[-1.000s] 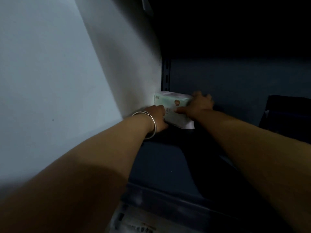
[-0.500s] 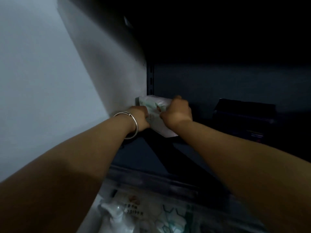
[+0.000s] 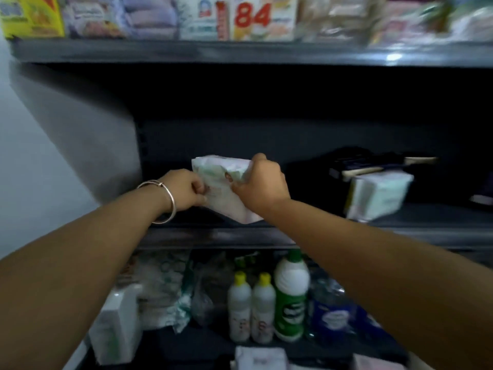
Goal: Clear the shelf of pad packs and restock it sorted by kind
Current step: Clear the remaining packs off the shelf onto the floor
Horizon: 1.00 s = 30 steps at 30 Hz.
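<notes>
Grip: I see left hand (image 3: 184, 190) and right hand (image 3: 260, 186) both clamped on pad pack (image 3: 222, 188) | above shelf (image 3: 213, 236) front edge (dark bay behind) | second pack (image 3: 378, 193) well right.

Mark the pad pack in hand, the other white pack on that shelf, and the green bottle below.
pad pack (image 3: 222, 189): head view, front face between the hands.
white pack (image 3: 378, 194): head view, front face.
green bottle (image 3: 291, 303): head view, green label.
</notes>
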Available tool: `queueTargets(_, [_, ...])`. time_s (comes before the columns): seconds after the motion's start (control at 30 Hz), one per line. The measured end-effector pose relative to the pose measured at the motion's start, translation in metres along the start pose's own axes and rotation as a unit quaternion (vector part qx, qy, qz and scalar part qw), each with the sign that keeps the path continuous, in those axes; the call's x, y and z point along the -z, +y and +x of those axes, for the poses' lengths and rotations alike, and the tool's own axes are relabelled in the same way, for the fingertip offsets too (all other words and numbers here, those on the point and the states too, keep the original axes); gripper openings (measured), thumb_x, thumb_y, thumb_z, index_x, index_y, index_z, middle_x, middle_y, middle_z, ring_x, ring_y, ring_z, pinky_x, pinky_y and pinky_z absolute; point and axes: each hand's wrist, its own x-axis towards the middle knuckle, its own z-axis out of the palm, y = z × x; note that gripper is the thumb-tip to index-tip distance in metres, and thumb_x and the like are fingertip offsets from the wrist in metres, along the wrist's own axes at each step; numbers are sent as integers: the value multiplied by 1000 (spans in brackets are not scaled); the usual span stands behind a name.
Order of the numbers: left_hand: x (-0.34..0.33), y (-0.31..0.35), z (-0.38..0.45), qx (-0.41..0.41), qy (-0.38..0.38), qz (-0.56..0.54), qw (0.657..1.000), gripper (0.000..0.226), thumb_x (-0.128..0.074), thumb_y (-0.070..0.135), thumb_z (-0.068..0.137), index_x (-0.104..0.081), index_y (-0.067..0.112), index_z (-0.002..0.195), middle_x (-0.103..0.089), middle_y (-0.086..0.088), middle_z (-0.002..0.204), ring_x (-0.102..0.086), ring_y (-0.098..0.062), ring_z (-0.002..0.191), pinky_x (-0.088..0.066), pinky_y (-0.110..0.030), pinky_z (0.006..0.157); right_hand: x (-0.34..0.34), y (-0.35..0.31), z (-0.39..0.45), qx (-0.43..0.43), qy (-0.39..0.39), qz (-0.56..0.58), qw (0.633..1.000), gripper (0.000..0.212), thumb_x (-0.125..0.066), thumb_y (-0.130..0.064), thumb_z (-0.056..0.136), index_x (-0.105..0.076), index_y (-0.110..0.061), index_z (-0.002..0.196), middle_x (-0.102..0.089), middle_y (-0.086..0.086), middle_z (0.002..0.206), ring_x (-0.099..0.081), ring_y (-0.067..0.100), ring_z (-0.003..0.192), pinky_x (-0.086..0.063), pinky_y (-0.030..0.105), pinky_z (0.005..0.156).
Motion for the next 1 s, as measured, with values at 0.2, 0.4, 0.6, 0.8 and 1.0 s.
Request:
queueTargets(0.2, [-34, 122, -11, -80, -15, -49, 995, 22, -69, 21, 83, -66, 11, 101, -63, -1, 97, -59, -18, 94, -43, -22, 79, 113, 76, -50, -66, 50, -88, 993, 34, -66, -28, 84, -42, -12, 102, -58, 10, 102, -57, 32, 95, -49, 38, 73])
queueTargets(0.4, [-96, 230, 27, -98, -6, -122, 988, 61, -71, 27, 81, -42, 10, 132, -49, -10, 134, -50, -24, 119, -41, -30, 96, 205, 152, -75, -136, 118, -129, 975, 50, -66, -36, 83, -45, -10, 121, -53, 9, 103, -55, 32, 102, -41, 33, 74])
queueTargets(0.6, [-155, 296, 70, -47, 14, -150, 988, 85, -76, 31, 74, -26, 11, 139, -29, -14, 144, -34, -33, 130, -35, -41, 105, 254, 223, -70, -150, 175, -107, 967, 51, -69, -32, 81, -46, -10, 122, -44, 2, 96, -50, 23, 89, -44, 34, 74])
queueTargets(0.8, [-194, 333, 95, -23, 19, -207, 978, 108, -81, 29, 69, -6, 17, 147, -21, -18, 145, -37, -36, 128, -36, -43, 107, 267, 274, -48, -172, 182, -98, 963, 49, -68, -31, 83, -44, -10, 120, -42, 1, 96, -46, 21, 87, -41, 33, 72])
queueTargets(1.0, [-196, 341, 104, 22, 108, -193, 975, 82, -81, 25, 69, -31, 3, 130, -37, -18, 134, -47, -32, 118, -42, -33, 94, 261, 298, -30, -167, 156, -86, 970, 48, -67, -31, 83, -43, -10, 119, -41, 1, 96, -49, 24, 91, -43, 35, 74])
